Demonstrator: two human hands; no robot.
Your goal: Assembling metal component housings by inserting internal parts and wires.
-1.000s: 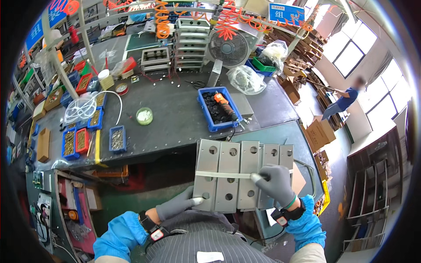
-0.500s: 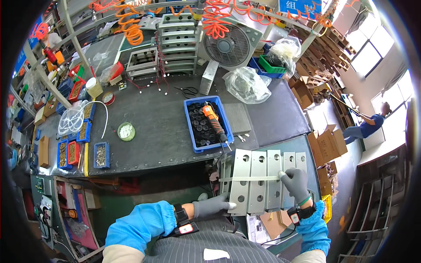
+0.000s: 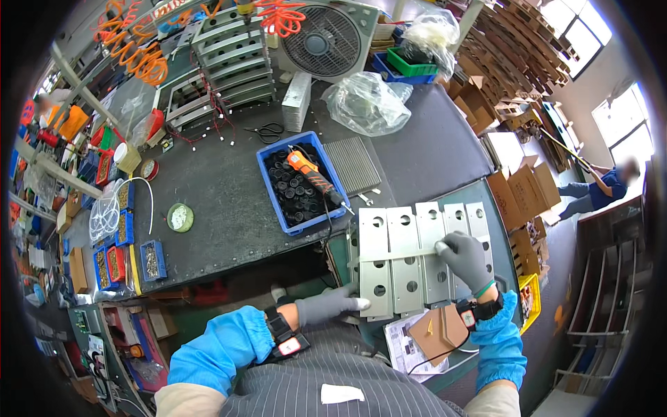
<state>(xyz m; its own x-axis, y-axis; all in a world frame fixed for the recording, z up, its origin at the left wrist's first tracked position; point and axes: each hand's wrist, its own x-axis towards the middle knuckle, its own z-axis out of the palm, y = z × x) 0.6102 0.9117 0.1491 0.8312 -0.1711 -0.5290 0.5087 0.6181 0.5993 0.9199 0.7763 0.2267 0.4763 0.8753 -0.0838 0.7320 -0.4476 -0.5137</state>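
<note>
Several silvery sheet-metal panels with round holes [image 3: 375, 290] lie side by side, overlapping like a fan, at the right front of the bench. Across their middle runs a narrow pale strip [image 3: 399, 255]. My right hand [image 3: 467, 260], in a grey glove, pinches the strip's right end over the panels. My left hand [image 3: 332, 304], also gloved, is at the lower left edge of the leftmost panel, its thumb stretched toward that edge. Its other fingers are partly hidden.
Beyond the panels, a blue bin [image 3: 267, 182] holds black round parts, with an orange power screwdriver [image 3: 313, 177] on top. A ribbed metal block [image 3: 353, 165] lies beside it. Cardboard and papers [image 3: 401, 354] are below the panels. A yellow crate [image 3: 531, 321] stands at right.
The whole view has shifted and tilted. My left hand has drawn back left from the panel corner. The strip's left end sticks out less past the leftmost panel; my right hand still pinches it.
</note>
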